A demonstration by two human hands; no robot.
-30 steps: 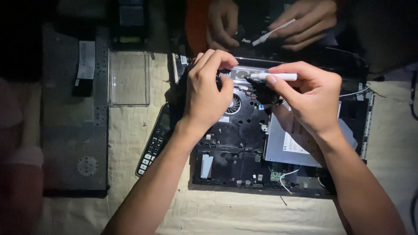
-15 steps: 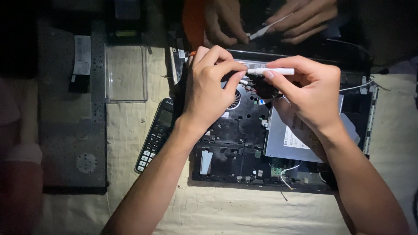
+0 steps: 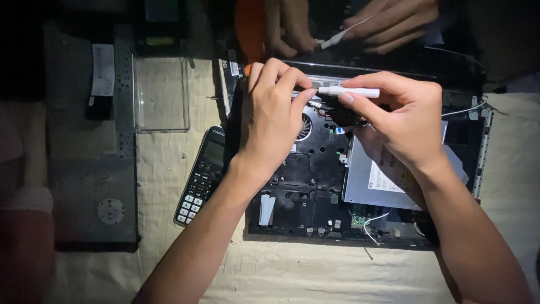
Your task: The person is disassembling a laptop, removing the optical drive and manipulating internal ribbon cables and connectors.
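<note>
An opened black laptop base (image 3: 315, 202) lies on a cloth-covered table, its fan and a silver drive (image 3: 374, 180) exposed. My right hand (image 3: 402, 121) grips a slim white tool (image 3: 349, 90) held level over the top of the base. My left hand (image 3: 273, 115) rests over the fan area, thumb and forefinger pinched at the tool's left tip. What sits under the fingertips is hidden.
A black calculator (image 3: 202, 174) lies left of the laptop. A clear plastic box (image 3: 160, 93) and a dark flat panel (image 3: 90, 169) lie further left. Another person's hands (image 3: 360, 25) work with a white tool at the far edge. Loose wires hang at the base's front.
Both my hands stay together on the white tool at the same spot of the laptop. The view has shifted slightly; the other person's hands moved a little.
</note>
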